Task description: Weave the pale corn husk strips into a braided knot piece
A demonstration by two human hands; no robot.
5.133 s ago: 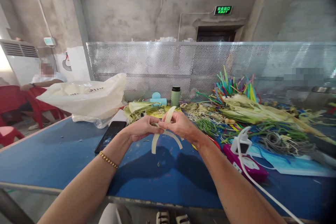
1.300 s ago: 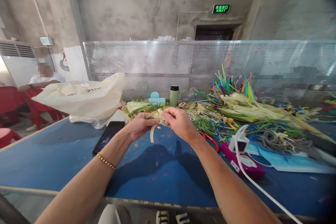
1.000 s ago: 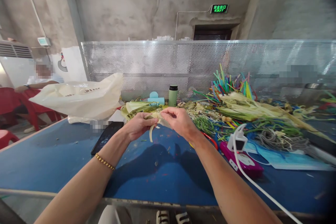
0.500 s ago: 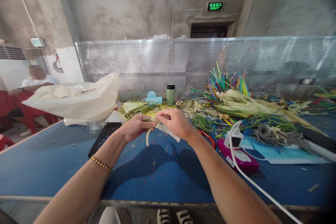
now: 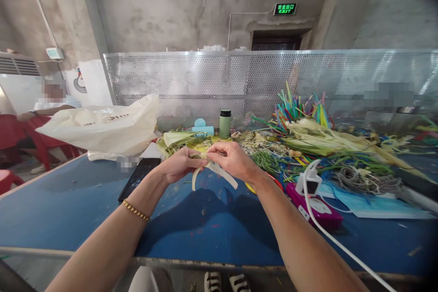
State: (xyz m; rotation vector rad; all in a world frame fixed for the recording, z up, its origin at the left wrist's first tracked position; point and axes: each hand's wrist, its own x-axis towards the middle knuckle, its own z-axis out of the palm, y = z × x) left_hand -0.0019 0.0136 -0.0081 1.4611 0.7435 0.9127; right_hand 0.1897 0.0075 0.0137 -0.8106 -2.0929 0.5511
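Note:
Both hands meet above the blue table (image 5: 191, 242), fingers pinched on a pale, flat strip that looks like corn husk (image 5: 226, 176). My left hand (image 5: 183, 164) is closed, with one curved end of the strip hanging below its fingertips. Close beside it, my right hand (image 5: 230, 159) is closed in a pinch, and another end slants down to the right under it. The fingertips partly hide where the pieces join. Just behind the hands lies a heap of yellow-green husks (image 5: 174, 139).
A black phone (image 5: 138, 178) and a cream plastic bag (image 5: 102, 130) lie left. Behind stand a green bottle (image 5: 225, 124) and a perforated metal screen (image 5: 185, 82). At right are a magenta power strip (image 5: 318, 207), a white cable (image 5: 328, 237), corded bundles (image 5: 362, 178) and coloured pipe cleaners (image 5: 301, 109).
The view has shifted slightly, so everything sits a little further right. Both hands keep their pinch on the strip, with hardly any movement between them.

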